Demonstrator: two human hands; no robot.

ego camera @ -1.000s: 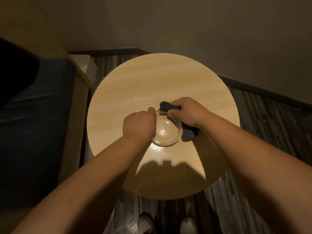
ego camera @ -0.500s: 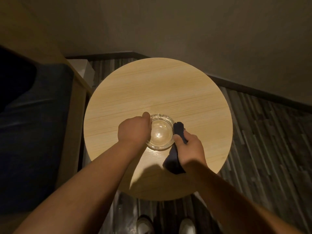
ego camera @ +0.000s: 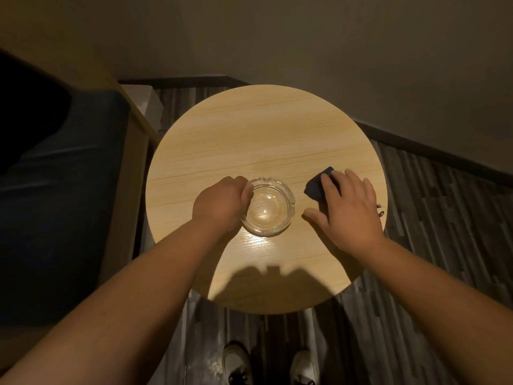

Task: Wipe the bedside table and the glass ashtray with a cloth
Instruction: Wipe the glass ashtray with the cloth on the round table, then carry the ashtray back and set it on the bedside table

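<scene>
A clear glass ashtray (ego camera: 268,208) stands near the middle of the round light-wood bedside table (ego camera: 249,134). My left hand (ego camera: 222,202) grips the ashtray's left rim, fingers curled over the edge. A dark blue cloth (ego camera: 317,184) lies flat on the tabletop to the right of the ashtray. My right hand (ego camera: 349,207) rests palm-down on the cloth with fingers spread, and covers most of it. Only the cloth's far left corner shows.
A bed with dark blue bedding (ego camera: 55,204) and a wooden frame (ego camera: 130,162) stands close on the left. A white box (ego camera: 147,104) sits on the floor behind it. Walls close in at the back and right. My shoes (ego camera: 272,362) show below the table's near edge.
My right hand has carried the cloth away from the ashtray's rim to the tabletop on the right and flattened on it. My left hand stays on the ashtray.
</scene>
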